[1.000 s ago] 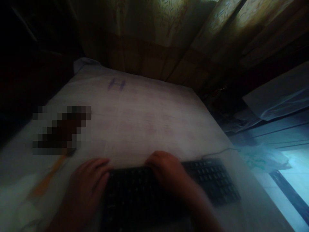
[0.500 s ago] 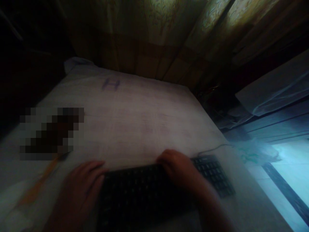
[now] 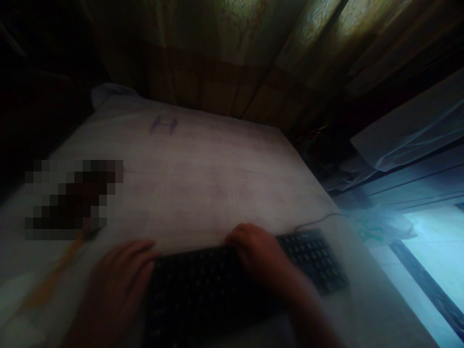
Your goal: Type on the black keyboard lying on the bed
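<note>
A black keyboard (image 3: 195, 285) lies at a slant on the pale cloth near me, its number pad (image 3: 315, 261) showing to the right of my wrist. At its left end is my left hand (image 3: 119, 280), fingers stretched out and close together, the tips touching or just beside the far left corner. Across the keyboard's far middle part reaches my right hand (image 3: 253, 249), with its fingers curled down by the back edge. Dimness and the hand itself hide its fingertips and anything in them. From the far right side of the keyboard runs a thin cable (image 3: 319, 221).
A pale cloth (image 3: 217, 159) with a purple H-shaped mark covers the surface. On the left are a pixelated dark item (image 3: 76, 198) and a blurred orange strip (image 3: 54, 285). A clear plastic bag (image 3: 384, 224) is at the right edge. Patterned curtains (image 3: 239, 29) hang behind.
My right hand has slid a little left along the keyboard, uncovering slightly more of the keys to its right. My left hand stays at the left end. The whole view has shifted slightly.
</note>
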A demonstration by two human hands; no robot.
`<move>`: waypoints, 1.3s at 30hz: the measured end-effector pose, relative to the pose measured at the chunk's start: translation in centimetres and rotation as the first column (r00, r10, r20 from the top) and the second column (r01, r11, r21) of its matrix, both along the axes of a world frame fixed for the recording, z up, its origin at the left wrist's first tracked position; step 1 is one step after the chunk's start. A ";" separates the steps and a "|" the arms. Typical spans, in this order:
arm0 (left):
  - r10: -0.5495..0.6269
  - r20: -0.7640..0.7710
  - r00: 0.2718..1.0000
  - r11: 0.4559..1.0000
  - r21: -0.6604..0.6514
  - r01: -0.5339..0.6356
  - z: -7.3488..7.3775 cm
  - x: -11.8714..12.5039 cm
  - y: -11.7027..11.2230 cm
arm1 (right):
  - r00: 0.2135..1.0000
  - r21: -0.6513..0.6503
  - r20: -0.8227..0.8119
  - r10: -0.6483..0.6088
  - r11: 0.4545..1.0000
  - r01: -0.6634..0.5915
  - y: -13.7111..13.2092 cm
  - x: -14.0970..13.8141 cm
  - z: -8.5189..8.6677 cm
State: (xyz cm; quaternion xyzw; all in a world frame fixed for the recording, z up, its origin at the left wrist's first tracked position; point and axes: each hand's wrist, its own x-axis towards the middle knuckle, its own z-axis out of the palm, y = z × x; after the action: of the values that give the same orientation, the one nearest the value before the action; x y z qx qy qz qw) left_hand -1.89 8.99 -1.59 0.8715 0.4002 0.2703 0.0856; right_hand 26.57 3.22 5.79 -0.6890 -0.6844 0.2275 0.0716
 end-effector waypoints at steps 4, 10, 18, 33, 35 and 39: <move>-0.011 -0.023 1.000 1.000 0.015 0.011 0.2 0.0 0.2 | 0.999 -0.011 0.019 -0.039 0.999 0.039 -0.5 1.5 -0.1; -0.006 -0.006 1.000 1.000 -0.012 0.006 0.0 -0.1 0.3 | 0.996 0.027 0.051 -0.071 0.997 0.070 -1.4 3.2 -0.6; 0.000 0.003 1.000 1.000 -0.021 0.000 -0.6 -0.3 0.4 | 0.985 0.040 0.132 -0.114 0.993 0.110 -1.8 3.9 -0.7; 0.014 -0.017 1.000 0.996 -0.087 -0.015 -1.3 -0.8 0.2 | 0.981 -0.033 0.143 -0.133 0.990 0.139 -2.2 6.9 -0.3; 0.010 -0.017 1.000 0.996 -0.091 -0.011 -1.4 -0.9 0.3 | 0.981 -0.039 0.137 -0.135 0.989 0.142 -2.2 7.4 -0.2; 0.006 -0.037 0.999 0.995 -0.101 -0.010 -1.7 -1.1 0.2 | 0.982 -0.048 0.131 -0.137 0.988 0.144 -2.4 8.6 -0.2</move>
State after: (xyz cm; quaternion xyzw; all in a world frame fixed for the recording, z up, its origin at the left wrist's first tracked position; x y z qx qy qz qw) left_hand -3.02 9.20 -3.27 0.8692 0.4184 0.2342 0.1210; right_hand 35.13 0.77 5.54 -0.7505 -0.6303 0.1970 0.0239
